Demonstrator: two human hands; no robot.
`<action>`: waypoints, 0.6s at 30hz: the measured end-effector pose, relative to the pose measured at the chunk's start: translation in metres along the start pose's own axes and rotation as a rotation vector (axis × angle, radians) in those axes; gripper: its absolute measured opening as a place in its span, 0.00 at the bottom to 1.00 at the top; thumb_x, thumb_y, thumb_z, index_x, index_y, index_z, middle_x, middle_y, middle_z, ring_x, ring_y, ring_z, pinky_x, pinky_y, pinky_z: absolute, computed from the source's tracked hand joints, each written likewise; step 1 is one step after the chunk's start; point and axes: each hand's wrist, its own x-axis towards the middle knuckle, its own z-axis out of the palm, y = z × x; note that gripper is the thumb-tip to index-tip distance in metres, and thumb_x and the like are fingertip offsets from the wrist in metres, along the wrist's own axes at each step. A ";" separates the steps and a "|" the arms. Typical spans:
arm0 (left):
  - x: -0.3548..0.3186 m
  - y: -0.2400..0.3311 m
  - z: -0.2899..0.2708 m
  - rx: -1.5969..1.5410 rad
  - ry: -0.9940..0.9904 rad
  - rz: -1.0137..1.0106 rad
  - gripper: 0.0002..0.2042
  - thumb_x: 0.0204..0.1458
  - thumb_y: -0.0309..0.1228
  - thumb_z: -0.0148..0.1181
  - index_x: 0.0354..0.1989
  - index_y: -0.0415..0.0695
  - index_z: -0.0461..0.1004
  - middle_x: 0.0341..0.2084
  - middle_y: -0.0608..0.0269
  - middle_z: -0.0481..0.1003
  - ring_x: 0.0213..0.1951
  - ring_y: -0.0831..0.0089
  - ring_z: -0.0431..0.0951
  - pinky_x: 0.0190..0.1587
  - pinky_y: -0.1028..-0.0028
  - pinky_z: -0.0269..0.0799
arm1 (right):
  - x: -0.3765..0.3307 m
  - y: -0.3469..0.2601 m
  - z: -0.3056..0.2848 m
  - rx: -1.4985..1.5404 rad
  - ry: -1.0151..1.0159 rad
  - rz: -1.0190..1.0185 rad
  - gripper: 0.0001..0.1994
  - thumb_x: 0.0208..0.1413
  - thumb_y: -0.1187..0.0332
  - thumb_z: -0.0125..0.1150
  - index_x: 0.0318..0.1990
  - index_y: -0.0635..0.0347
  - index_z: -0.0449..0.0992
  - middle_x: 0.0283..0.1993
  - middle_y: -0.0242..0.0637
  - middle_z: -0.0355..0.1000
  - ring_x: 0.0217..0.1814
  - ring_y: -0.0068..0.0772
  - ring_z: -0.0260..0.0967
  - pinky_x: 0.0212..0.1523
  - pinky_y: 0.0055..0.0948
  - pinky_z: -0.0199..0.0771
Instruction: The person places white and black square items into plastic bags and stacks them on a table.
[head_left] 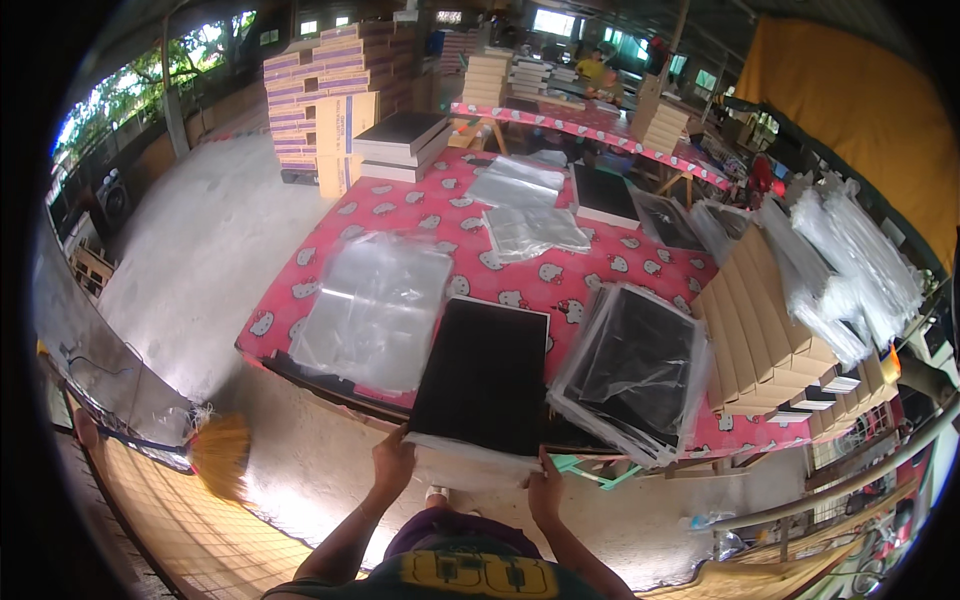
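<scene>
A flat black rectangular panel with pale edges (480,372) lies at the table's near edge, pointing away from me. Clear plastic bag film (470,456) sticks out past its near end and hangs over the edge. My left hand (394,460) is closed on the film by the panel's near left corner. At the near right corner my right hand (543,488) pinches the film too; its fingertips are partly hidden. To the left lies a pile of flat clear plastic bags (372,305). On the right rests a stack of black panels in clear bags (638,365).
The pink patterned table (340,240) also bears more clear bags (515,183), black-topped stacks (405,135) (604,192) and a row of brown cartons (765,320). Tall carton piles (325,95) stand at the back left. A broom (218,455) is at the lower left.
</scene>
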 end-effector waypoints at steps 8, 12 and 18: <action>0.028 0.120 -0.079 -1.024 -0.345 -0.364 0.09 0.48 0.20 0.56 0.39 0.39 0.73 0.27 0.59 0.76 0.32 0.75 0.77 0.34 0.75 0.71 | 0.021 -0.094 -0.091 0.432 -0.353 0.070 0.17 0.51 0.80 0.51 0.50 0.63 0.67 0.37 0.40 0.70 0.35 0.23 0.66 0.29 0.21 0.66; 0.040 0.109 -0.107 -1.394 -0.224 -0.256 0.20 0.53 0.35 0.58 0.52 0.39 0.66 0.37 0.53 0.75 0.39 0.63 0.77 0.44 0.66 0.74 | 0.026 -0.189 -0.116 0.796 -0.591 -0.045 0.22 0.54 0.74 0.54 0.57 0.62 0.63 0.46 0.43 0.71 0.45 0.30 0.69 0.49 0.29 0.66; 0.100 0.142 -0.094 -1.722 -0.264 -0.195 0.20 0.58 0.30 0.48 0.59 0.41 0.59 0.51 0.50 0.70 0.53 0.59 0.71 0.57 0.56 0.66 | 0.075 -0.198 -0.060 1.200 -0.531 -0.121 0.19 0.60 0.69 0.49 0.59 0.60 0.63 0.57 0.41 0.67 0.61 0.34 0.63 0.63 0.38 0.59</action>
